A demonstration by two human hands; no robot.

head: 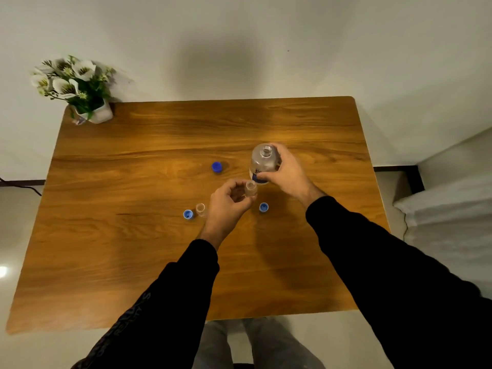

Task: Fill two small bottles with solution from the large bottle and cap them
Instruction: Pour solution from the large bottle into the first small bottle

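Head view: three bottles [263, 162], three caps [216, 167].

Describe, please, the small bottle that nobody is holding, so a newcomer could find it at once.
Start at the wooden table and find the left hand near its middle. Just left of that hand stands a small clear bottle, uncapped. Unlike the small bottle the hand grips, it stands free, with a light blue cap beside it.

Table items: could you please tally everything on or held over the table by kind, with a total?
Large bottle: 1, uncapped, gripped by the right hand, at
Small bottles: 2, one held by the left hand at, one standing at
Blue caps: 3, at
Flower pot: 1, at
Total: 7
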